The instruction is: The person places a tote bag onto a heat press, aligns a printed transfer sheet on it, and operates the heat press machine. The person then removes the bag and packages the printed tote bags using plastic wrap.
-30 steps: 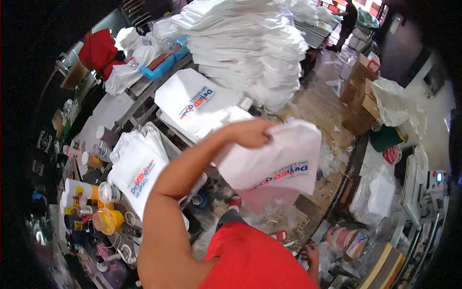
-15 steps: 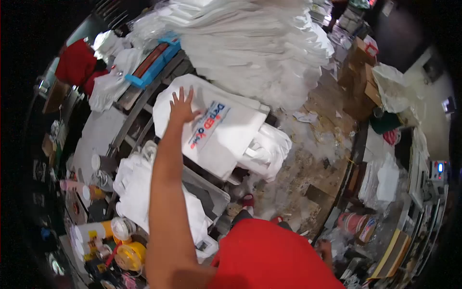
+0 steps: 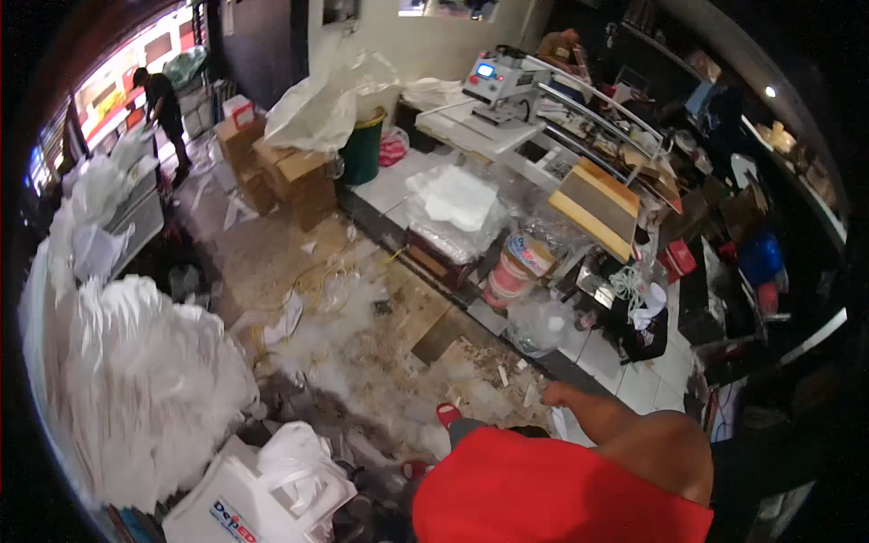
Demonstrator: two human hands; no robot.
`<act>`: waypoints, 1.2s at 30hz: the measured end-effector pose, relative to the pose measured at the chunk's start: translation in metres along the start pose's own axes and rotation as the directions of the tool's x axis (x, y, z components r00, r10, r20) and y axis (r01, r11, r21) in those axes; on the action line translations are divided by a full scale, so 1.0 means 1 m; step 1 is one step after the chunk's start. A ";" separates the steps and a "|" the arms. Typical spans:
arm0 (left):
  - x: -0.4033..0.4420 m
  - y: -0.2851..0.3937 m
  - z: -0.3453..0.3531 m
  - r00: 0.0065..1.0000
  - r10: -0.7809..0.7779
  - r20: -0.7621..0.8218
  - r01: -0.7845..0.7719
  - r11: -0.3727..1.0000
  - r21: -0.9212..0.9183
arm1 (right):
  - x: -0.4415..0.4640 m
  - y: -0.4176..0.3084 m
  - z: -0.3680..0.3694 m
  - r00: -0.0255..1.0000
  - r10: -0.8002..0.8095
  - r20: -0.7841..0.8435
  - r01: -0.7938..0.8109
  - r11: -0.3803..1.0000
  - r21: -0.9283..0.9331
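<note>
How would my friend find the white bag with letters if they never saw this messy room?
Find the huge white stack on the left. Just below and right of it, at the picture's bottom edge, is the white bag. Unlike the stack, it shows blue and red letters.

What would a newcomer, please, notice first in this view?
Probably the big white stack at the left, with a printed bag below it, near the bottom edge. The bright red shirt fills the bottom centre, the right hand just above it in the picture. Near the top, right of centre, a small blue screen glows.
</note>
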State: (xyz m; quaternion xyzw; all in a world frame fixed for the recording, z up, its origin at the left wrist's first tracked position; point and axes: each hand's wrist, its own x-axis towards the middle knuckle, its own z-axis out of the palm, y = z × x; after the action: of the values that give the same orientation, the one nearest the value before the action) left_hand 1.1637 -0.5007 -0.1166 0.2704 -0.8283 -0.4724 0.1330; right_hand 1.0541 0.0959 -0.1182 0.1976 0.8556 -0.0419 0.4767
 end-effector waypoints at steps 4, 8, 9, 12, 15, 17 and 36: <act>0.009 0.037 0.056 0.942 0.026 0.335 -0.021 1.000 -0.019 | 0.044 -0.013 -0.003 0.988 -0.138 0.070 0.153 0.943 -0.297; 0.028 0.059 0.090 0.879 0.010 0.478 -0.022 1.000 0.021 | 0.201 0.021 0.037 0.686 -0.723 0.078 0.535 0.429 -0.728; 0.030 0.061 0.092 0.869 -0.010 0.495 -0.016 0.999 0.047 | 0.201 0.015 0.032 0.711 -0.702 0.050 0.544 0.504 -0.671; 0.027 0.074 0.091 0.854 -0.148 0.498 0.084 0.985 0.148 | 0.234 0.007 -0.011 0.848 -0.530 -0.003 0.474 0.760 -0.444; 0.020 0.083 0.109 0.820 -0.309 0.483 0.225 0.948 0.226 | 0.235 -0.019 -0.112 0.905 -0.116 -0.410 0.201 0.965 0.170; 0.013 0.092 0.119 0.774 -0.432 0.462 0.330 0.899 0.287 | 0.290 -0.028 -0.166 0.849 0.066 -0.523 0.177 0.899 0.401; -0.043 0.156 0.097 0.520 -0.373 0.769 -0.337 0.737 0.585 | 0.516 -0.219 -0.503 0.744 0.524 -0.415 0.406 0.138 0.903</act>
State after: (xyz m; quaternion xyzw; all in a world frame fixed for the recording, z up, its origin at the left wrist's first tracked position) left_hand 1.1022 -0.3436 -0.0318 0.0405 -0.8900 -0.2085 -0.4035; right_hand 0.3278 0.1791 -0.3004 0.4964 0.7024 -0.4973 -0.1140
